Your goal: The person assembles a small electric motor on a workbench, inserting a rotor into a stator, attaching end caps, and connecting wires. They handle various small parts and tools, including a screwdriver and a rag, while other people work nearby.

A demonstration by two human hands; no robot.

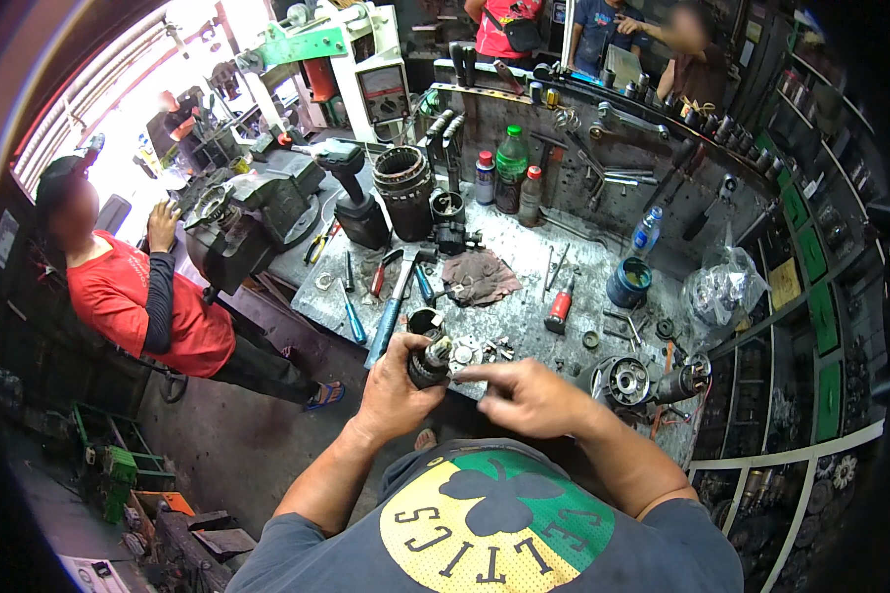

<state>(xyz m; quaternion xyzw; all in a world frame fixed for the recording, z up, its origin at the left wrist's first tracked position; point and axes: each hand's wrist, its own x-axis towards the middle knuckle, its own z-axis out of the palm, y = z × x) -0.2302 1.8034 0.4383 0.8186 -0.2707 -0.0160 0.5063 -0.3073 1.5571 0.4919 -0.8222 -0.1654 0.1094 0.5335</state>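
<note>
Over the bench's front edge, my left hand (398,395) is wrapped round a dark cylindrical motor part (427,370) with a pale, greasy toothed end facing up. My right hand (532,397) stretches its index finger toward that end; its other fingers are curled, with nothing visible in them. Whether the fingertip touches the part I cannot tell. Just beyond, a light metal end piece (468,352) lies on the bench among small loose parts. A hammer (391,311) with a blue handle rests left of the held part. Behind it lies a dirty brown rag (480,277).
On the metal bench (524,326) stand a ribbed black housing (403,193), a cordless tool (351,198), a green bottle (511,163) and a blue cup (628,284). A bench vise (242,217) is at left, near a person in a red shirt (148,296). Motor housings (628,381) sit at right.
</note>
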